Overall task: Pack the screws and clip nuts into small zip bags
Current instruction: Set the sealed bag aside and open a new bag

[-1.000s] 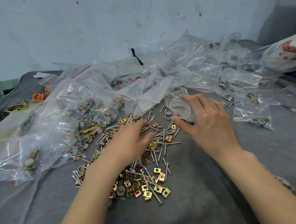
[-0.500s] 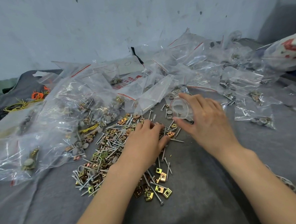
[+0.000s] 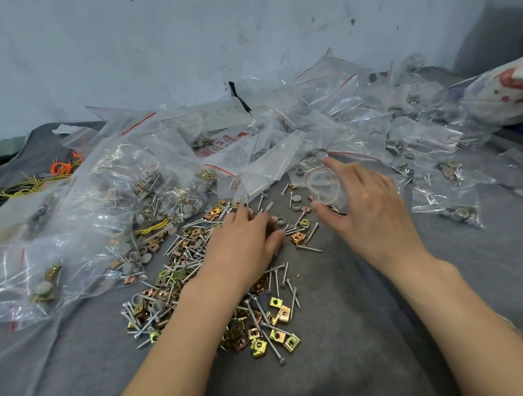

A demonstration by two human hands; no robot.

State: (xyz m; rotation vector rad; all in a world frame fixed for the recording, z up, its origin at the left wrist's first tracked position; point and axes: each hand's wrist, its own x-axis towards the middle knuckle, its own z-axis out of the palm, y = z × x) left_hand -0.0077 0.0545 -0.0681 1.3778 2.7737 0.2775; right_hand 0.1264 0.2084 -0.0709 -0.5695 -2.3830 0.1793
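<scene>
— What lies loose on the cloth point(image 3: 338, 331)?
— The cloth is grey and creased, and a pile sits on it. There are slim silver screws point(image 3: 309, 248) with threaded shanks, and square clip nuts point(image 3: 275, 302) of folded metal, brassy yellow to copper, each with a hole in the middle. A few round grey caps point(image 3: 296, 199) sit among them.
— And the hands?
— The left hand point(image 3: 244, 244) rests palm down on the far part of the pile, its fingers bent with the tips among the pieces. Whether they pinch anything cannot be told. The right hand point(image 3: 368, 209) holds a small bag point(image 3: 324, 188) of thin clear film just beyond the pile, with forefinger and thumb spread on its rim so the mouth stands round and open.
— What is around them?
— Behind is a heap of glossy filled bags point(image 3: 427, 132) with red zip lines, crumpled against a scuffed pale wall point(image 3: 183, 49). At the left a big bag point(image 3: 81, 227) of the same parts slumps over the pile's edge. Farther left lie yellow wires point(image 3: 24, 189) and orange ties point(image 3: 61, 167). The left forearm covers the middle of the pile
</scene>
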